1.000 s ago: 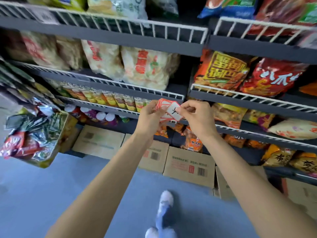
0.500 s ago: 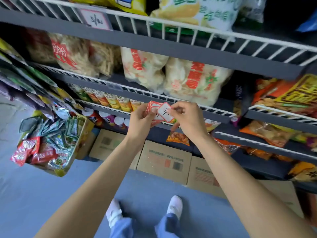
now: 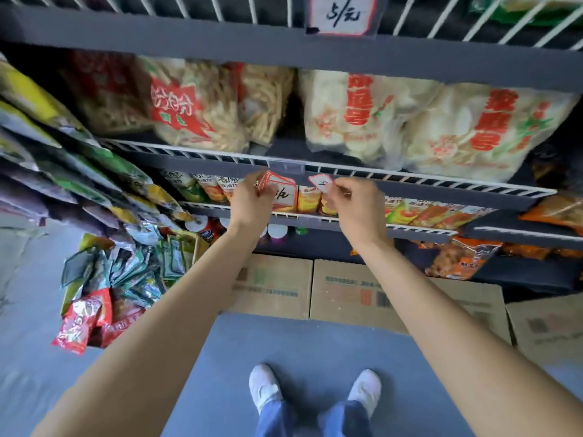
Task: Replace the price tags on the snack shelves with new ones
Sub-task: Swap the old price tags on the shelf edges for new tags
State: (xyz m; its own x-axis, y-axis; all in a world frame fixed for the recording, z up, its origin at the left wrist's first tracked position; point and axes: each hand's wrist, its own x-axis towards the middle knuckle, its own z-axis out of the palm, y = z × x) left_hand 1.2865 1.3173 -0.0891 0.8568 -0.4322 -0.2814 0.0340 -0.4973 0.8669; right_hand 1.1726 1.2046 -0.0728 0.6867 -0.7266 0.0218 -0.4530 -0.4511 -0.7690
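Left hand [image 3: 252,197] grips red-bordered white tag stack [image 3: 281,192]; right hand [image 3: 353,198] pinches one red-bordered tag [image 3: 321,181]: slide it squarely into clear plastic holder [image 3: 285,167] on white wire shelf rail [image 3: 410,178]

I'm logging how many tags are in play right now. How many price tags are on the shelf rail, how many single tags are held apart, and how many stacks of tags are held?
Tag mounted on the top shelf rail: 1
Single tag pinched in the right hand, the loose tag: 1
Stack of tags held in the left hand: 1 (count inside unclear)
Total: 3
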